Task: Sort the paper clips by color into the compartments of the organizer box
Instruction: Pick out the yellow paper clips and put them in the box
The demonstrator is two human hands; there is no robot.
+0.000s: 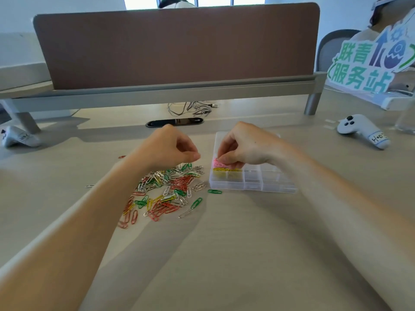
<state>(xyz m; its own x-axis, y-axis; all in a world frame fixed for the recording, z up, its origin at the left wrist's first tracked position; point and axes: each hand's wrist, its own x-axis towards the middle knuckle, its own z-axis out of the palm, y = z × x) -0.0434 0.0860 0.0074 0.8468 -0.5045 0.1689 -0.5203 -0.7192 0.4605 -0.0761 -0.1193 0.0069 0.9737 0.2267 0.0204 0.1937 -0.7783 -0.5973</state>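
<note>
Though smeared by blur toward the edges, shows a pale, matte wood-grain desk [224,254] lit by bright windows [215,0] at the back, closed off by a brown, round-cornered partition [175,48] on a grey metal rail [157,93]. Behind that, only the top of a person's head [175,2]; at far right, another person [381,16] cut off by the frame, behind a die-cut sign [368,63] with green characters. Under the rail, a tangle of grey cables [190,107] beside a dark oval grommet [174,122]; a white plastic controller [361,130] near the right edge, a second controller [18,138], blurred, at the left edge. Centre-left, a loose pile of paper clips [166,189], thin bent wire in red, green, yellow and silver, with one green clip [215,191] apart, just beside the organizer box [253,182]. Clear hard plastic, rectangular, walled into compartments: yellow clips [224,172] in the near-left one, pink clips [219,163] in the one behind. Right hand [244,147] over that pink compartment, thumb and curled fingers pinching the pink clips, far part of the box hidden beneath. Left hand [170,147] above the pile's far edge, fingers curled, thumb tip against forefinger; contents of that pinch, if any, too small to make out.
</note>
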